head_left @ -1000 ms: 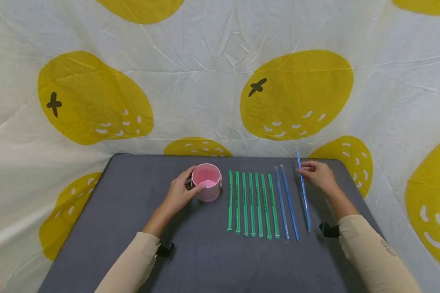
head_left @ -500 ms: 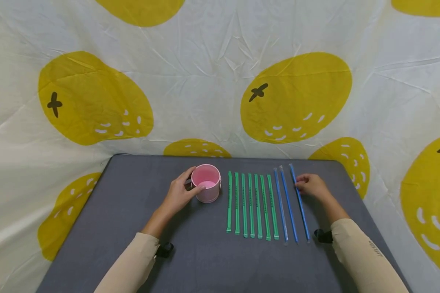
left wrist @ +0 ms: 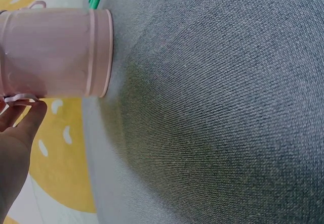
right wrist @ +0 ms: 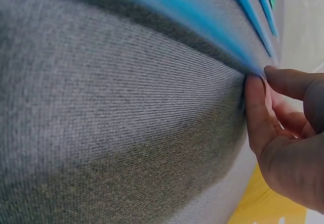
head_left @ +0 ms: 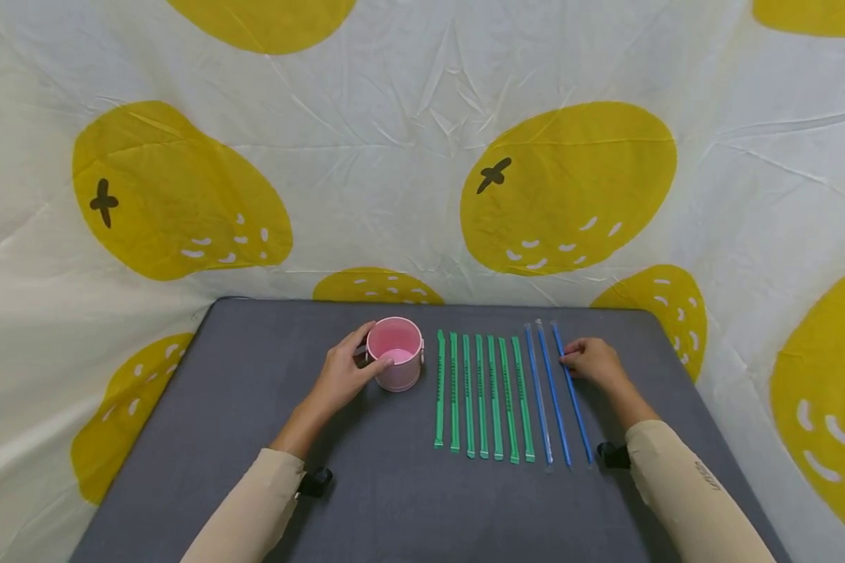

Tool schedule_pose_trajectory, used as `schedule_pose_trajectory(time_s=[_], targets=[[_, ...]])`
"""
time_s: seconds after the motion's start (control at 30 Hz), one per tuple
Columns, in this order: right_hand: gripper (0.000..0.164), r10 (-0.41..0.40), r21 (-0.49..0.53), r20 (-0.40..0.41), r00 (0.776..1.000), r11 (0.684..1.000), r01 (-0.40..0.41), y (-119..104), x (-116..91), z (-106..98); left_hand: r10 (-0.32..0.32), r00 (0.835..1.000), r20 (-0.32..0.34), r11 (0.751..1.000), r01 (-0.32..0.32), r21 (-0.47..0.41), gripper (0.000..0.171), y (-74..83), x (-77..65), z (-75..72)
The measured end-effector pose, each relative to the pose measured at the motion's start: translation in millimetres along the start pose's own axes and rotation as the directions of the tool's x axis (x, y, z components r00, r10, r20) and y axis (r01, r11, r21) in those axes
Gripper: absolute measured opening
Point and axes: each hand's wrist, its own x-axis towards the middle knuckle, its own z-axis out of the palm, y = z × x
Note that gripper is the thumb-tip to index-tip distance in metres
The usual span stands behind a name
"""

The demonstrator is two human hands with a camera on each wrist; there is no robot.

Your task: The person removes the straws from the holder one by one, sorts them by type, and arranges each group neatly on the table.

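A small pink bucket (head_left: 398, 377) stands upright on the grey table. My left hand (head_left: 345, 373) holds it at its left side, the thumb over the near rim and the fingers behind. In the left wrist view the fingers touch the side lug of the bucket (left wrist: 55, 52). At the right, my right hand (head_left: 596, 366) pinches a blue drinking straw (head_left: 578, 412) in a clear wrapper, between thumb and fingertips near its far end. In the right wrist view that straw (right wrist: 187, 19) lies low along the cloth, blurred close to the camera.
Two more blue wrapped straws, one outer (head_left: 538, 399) and one inner (head_left: 555, 399), lie left of the pinched one. Several slim green packets (head_left: 482, 399) form a row between them and the bucket. A lemon-print curtain (head_left: 380, 203) hangs behind the grey tabletop (head_left: 394, 500).
The right hand has brought the blue straw left and down from a raised position, setting it roughly parallel to the other blue straws. The left hand and bucket have stayed put.
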Motion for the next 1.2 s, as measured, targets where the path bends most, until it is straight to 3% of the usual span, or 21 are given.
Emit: schedule_pose_trajectory(time_s=[0.27,0.87,1.0,1.2], targets=[[0.026,0.003,-0.038,-0.041,0.999,0.999,-0.005,-4.2,1.2,4.1,0.008,1.0,-0.004,1.0,-0.008,-0.015,0.079,-1.3,-1.4,-1.6],[0.035,0.006,0.006,-0.009,1.0,1.0,-0.006,-3.4,-1.0,5.9,0.003,1.0,-0.011,1.0,-0.003,0.0,0.078,-0.6,-3.8,-5.1],[0.035,-0.022,-0.008,-0.04,0.999,1.0,0.021,1.0,-4.0,-0.1,0.009,1.0,-0.005,1.0,-0.009,0.002,0.078,1.1,-4.0,-3.6],[0.035,-0.109,-0.114,-0.106,0.988,0.989,0.097,-3.7,-9.9,-14.9,-0.006,1.0,0.003,1.0,0.006,-0.025,0.082,0.2,-5.0,-2.4]])
